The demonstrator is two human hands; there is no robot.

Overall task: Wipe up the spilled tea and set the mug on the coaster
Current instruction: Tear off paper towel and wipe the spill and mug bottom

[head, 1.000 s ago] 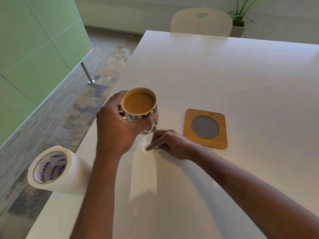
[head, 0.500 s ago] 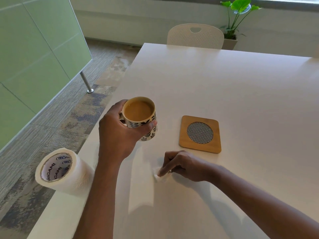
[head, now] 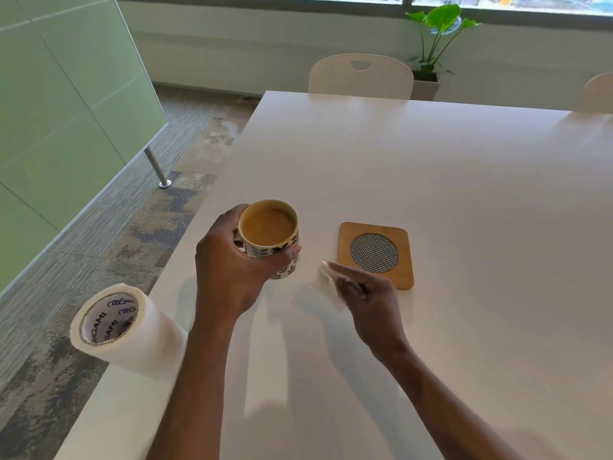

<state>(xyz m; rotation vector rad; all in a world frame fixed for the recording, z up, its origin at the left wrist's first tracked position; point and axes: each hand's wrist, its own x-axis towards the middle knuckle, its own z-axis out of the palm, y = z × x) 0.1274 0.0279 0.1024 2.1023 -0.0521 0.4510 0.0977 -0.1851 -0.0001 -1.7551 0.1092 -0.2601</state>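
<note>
— Where is the mug (head: 272, 239) right now?

— Held in the left hand (head: 229, 270), fingers wrapped tight round its patterned side, near the left edge of the white table (head: 431, 167). It looks lifted just clear of the tabletop, though I can't be sure of that. It's upright and nearly full of milky tea.

— And the coaster (head: 376, 254)?

— Lying flat on the table just to the right of the mug, apart from it; a wooden square with a woven round in the middle, nothing on it.

— What about the other hand?

— The right hand (head: 365, 293) sits between mug and coaster, fingers pinched together on a crumpled white paper towel (head: 328, 285), close to the coaster's near left corner.

— Anything else around?

— A paper roll (head: 122, 327) lies on its side at the table's left edge. Beyond the far end stand a white chair (head: 361, 76) and a potted plant (head: 434, 38).
</note>
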